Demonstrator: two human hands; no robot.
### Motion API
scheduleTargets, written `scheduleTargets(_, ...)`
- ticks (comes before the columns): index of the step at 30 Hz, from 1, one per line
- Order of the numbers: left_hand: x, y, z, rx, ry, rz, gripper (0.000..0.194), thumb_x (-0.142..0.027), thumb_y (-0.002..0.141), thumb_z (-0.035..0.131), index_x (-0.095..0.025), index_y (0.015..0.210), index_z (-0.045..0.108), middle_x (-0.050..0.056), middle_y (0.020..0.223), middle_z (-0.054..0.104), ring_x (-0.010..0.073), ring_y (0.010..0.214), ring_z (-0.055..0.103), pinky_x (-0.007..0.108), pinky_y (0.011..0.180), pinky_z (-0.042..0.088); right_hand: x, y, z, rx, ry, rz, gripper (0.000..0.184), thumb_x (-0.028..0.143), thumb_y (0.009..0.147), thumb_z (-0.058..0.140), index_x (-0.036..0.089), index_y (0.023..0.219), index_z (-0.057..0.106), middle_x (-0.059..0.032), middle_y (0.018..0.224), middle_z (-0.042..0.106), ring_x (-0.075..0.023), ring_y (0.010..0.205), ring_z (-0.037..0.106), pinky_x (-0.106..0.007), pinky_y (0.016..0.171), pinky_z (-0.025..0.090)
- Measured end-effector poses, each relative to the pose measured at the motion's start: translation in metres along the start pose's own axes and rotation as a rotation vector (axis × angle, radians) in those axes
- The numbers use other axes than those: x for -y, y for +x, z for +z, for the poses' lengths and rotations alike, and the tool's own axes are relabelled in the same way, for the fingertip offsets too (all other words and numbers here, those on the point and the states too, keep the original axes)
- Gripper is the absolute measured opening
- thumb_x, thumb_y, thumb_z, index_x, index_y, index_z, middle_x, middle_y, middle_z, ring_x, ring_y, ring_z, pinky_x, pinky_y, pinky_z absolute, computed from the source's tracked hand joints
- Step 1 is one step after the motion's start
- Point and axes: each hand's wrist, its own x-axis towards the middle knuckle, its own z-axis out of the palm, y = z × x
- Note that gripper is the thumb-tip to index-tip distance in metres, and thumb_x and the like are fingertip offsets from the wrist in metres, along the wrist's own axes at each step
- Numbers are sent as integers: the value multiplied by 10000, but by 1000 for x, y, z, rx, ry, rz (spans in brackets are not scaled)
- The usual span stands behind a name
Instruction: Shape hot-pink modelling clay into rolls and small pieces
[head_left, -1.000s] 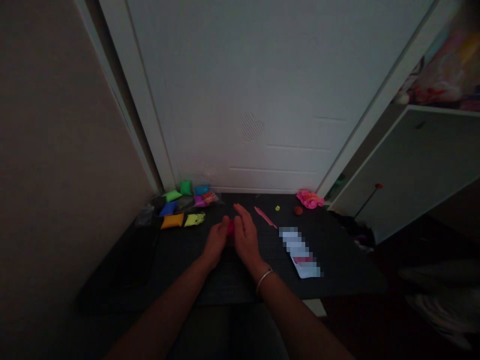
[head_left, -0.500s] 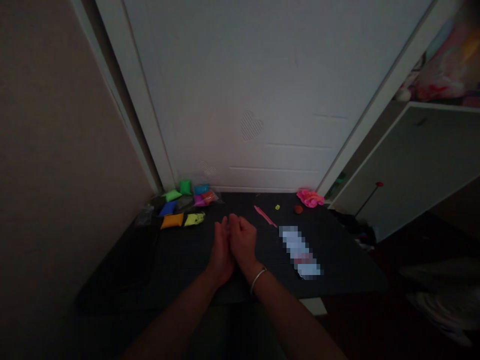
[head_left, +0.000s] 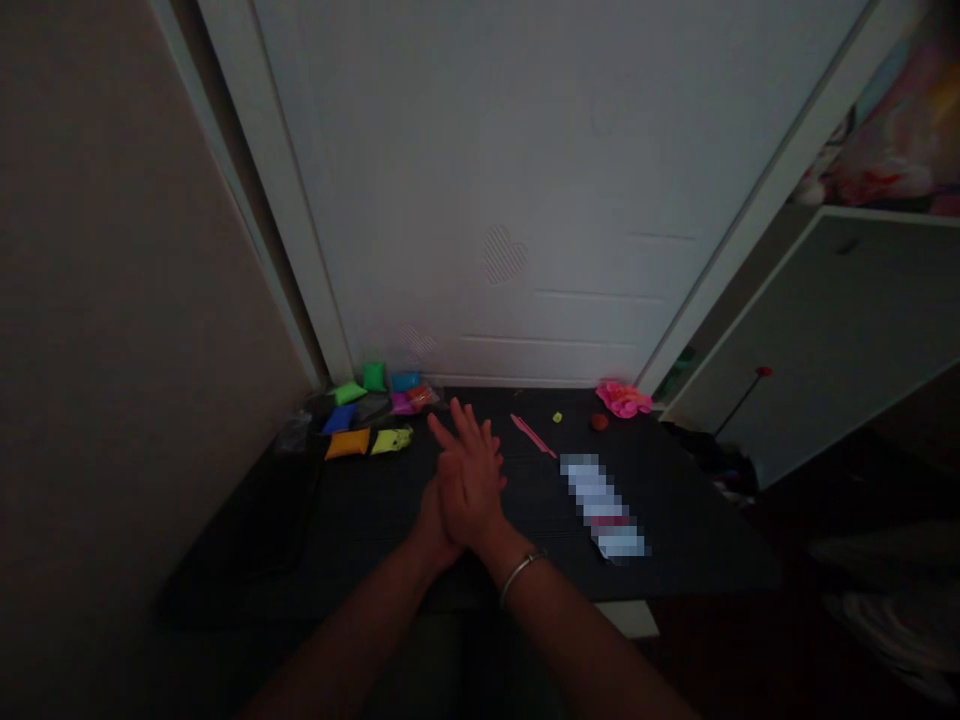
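Note:
Over the middle of the dark table, my right hand [head_left: 474, 490] lies across my left hand [head_left: 430, 515], palm against palm. The right fingers are stretched out and spread. Behind them, most of my left hand is hidden; its fingertips seem to show past the right hand's edge, extended. Whether anything is between the palms cannot be seen. A pink modelling tool [head_left: 534, 436] lies just right of the hands. Beyond it sit a small yellow-green lump [head_left: 557, 417] and a reddish-brown lump [head_left: 599, 422]. A silvery bangle [head_left: 517, 577] circles my right wrist.
Several coloured packets, including an orange one [head_left: 347, 443] and a yellow one [head_left: 391, 440], lie at the table's [head_left: 360, 540] back left. A pink ruffled piece [head_left: 624, 398] rests at the back right. Nearer is a blurred-out pale strip [head_left: 604, 508]. A white panel [head_left: 480, 180] rises behind.
My right hand has gone from curled fingers beside the left to stretched fingers across it, shifting slightly left and covering more of the left hand. The things on the table have stayed put.

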Motion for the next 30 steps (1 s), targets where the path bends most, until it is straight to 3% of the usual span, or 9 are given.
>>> scheduleTargets(3,-14,-4,13,-128,35,53,337,-271,767,497,-140,1070,565,99,1156,549,238,1138,432,360,968,313,-13,3,-3,3,25,-10,421,289,891,180,242,1242,407,-24,1407,221,-222,1299,110,-515,1020,77)
scheduleTargets(6,-35,-2,25,-63,-25,86,417,-396,799,424,-152,1118,536,99,1200,518,236,1144,428,367,961,327,-11,-4,0,-19,93,40,430,269,897,160,219,1290,327,-42,1401,235,-200,1301,108,-500,1024,105)
scheduleTargets(9,-47,5,27,-103,-47,138,495,-486,813,328,-187,1174,486,86,1277,449,230,1182,385,391,964,316,4,-14,6,-16,196,54,433,277,898,183,204,1316,272,-47,1398,243,-171,1292,158,-434,1030,177)
scheduleTargets(13,-29,11,15,-84,-72,121,453,-449,853,224,-277,1222,422,22,1321,402,202,1225,325,436,977,277,20,-12,7,-24,207,60,442,299,885,236,192,1310,290,-54,1392,256,-179,1282,197,-419,1025,209)
scheduleTargets(17,-4,3,11,-103,-28,140,381,-331,836,364,-235,1189,470,47,1207,520,208,1165,409,395,972,302,5,8,-2,-11,136,53,447,314,876,280,212,1311,285,-49,1372,302,-201,1278,207,-481,1025,152)
scheduleTargets(20,-11,-3,19,-160,-7,121,354,-286,809,439,-165,1130,525,74,1122,575,209,1111,463,337,960,329,-18,15,-6,47,78,-10,391,291,886,243,262,1241,405,-10,1387,271,-207,1288,172,-505,1023,113)
scheduleTargets(23,-32,1,23,-46,-48,90,407,-378,819,392,-154,1132,523,90,1170,541,222,1124,450,350,955,337,-30,5,-3,74,120,-25,425,259,897,170,207,1263,379,-40,1374,301,-177,1288,174,-458,1034,150)
scheduleTargets(28,-28,17,6,-175,-75,38,461,-451,832,296,-218,1200,447,53,1310,411,215,1204,355,406,946,332,-3,-12,4,128,150,-54,464,292,884,239,146,1325,252,-62,1394,249,-176,1291,161,-405,1043,181)
scheduleTargets(30,-12,17,0,-79,-100,38,415,-399,846,277,-276,1218,417,16,1338,374,205,1213,344,423,940,326,5,-5,2,111,120,-65,494,326,875,272,158,1336,217,-53,1376,295,-182,1284,189,-423,1043,166)
